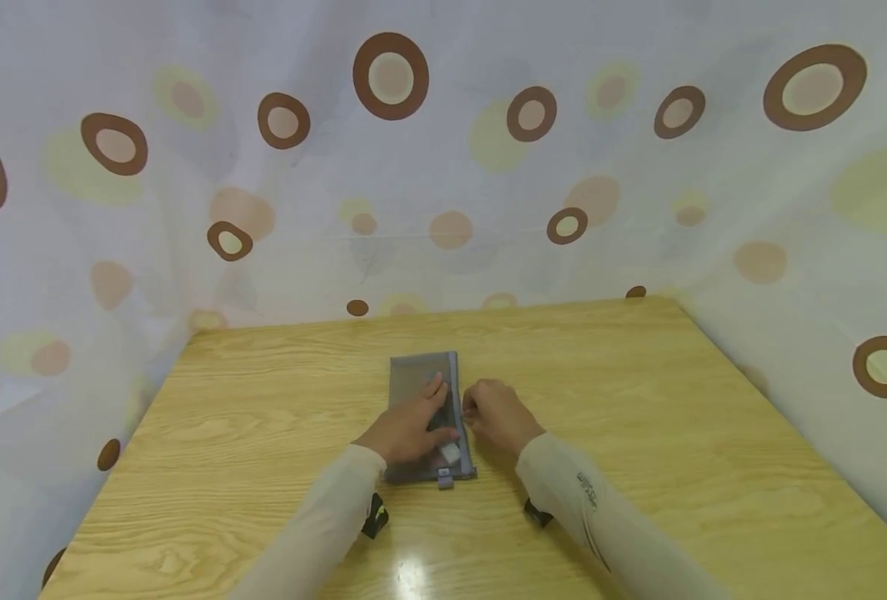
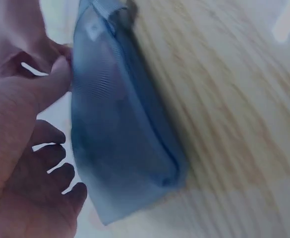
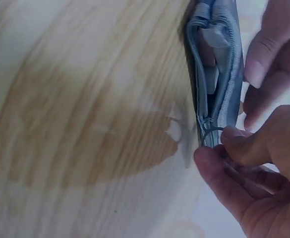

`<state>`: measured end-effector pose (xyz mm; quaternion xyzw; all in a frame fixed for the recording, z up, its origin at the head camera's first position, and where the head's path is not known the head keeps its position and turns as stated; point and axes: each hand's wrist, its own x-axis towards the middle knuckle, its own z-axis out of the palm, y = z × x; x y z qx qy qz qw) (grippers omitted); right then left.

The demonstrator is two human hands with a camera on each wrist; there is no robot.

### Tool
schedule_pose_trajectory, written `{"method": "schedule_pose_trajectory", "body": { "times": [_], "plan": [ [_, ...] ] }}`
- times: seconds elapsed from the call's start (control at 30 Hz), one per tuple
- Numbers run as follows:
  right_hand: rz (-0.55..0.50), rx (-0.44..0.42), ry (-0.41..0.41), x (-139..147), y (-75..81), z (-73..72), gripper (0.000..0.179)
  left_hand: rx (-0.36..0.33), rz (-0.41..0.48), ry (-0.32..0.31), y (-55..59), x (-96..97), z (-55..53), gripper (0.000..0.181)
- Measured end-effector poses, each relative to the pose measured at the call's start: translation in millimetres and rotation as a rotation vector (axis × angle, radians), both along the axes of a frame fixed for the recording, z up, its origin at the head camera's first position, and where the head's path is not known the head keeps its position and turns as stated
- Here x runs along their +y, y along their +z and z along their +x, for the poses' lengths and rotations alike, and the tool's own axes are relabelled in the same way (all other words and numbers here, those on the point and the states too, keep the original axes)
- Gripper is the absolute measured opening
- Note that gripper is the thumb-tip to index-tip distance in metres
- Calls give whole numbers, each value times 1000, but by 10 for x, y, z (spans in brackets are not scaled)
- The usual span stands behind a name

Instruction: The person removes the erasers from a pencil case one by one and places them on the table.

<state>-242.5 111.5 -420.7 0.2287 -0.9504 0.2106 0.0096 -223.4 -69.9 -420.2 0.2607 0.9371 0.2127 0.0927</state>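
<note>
The left hand (image 1: 406,429) is laid across a grey mesh zipper pouch (image 1: 409,375), its fingers extended and nothing gripped; how firmly the mesh is pressed cannot be told. The pouch is placed near the middle of the wooden table (image 1: 278,392). At its near end a fabric tab (image 1: 445,480) is seen, and beside it a small white item (image 3: 210,82) is contained, its nature not clear. Along the right edge the zipper (image 3: 226,84) is parted. Farthest right, the right hand (image 1: 498,415) is bent into a finger-and-thumb pinch, by which a thin zipper pull loop (image 3: 214,130) is held.

A jam is judged the likeliest fault: the white item, lying so near the gap, or slack mesh could be caught in the teeth. If too little pressure is applied by the left hand, the pouch could be dragged along; the loop, being thin, could be lost under a sharp tug.
</note>
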Motion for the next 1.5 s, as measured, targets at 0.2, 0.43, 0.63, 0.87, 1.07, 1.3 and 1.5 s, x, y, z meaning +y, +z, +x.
{"method": "schedule_pose_trajectory", "body": {
  "times": [0.2, 0.43, 0.63, 0.87, 1.07, 1.3, 1.5],
  "plan": [
    [41, -5, 0, -21, 12, -1, 8, -43, -6, 16, -74, -17, -2, 84],
    [53, 31, -4, -40, -25, -35, 12, -31, -32, 22, -95, 12, 11, 84],
    [-8, 51, -63, -17, -87, -124, 11, -37, -9, 23, -107, 33, 32, 83],
    [-1, -18, -70, 7, -94, -156, 8, 4, -61, 0, -67, 48, -8, 83],
    [-5, -23, -54, -7, -46, -138, 5, -3, -61, -21, -38, 52, -59, 80],
    [-32, 22, -80, -64, 0, -153, 8, -19, -42, -6, -50, 47, -30, 81],
    [-48, 25, -111, -105, -2, -236, 8, -14, -21, -5, -21, 22, -1, 81]
  ]
}}
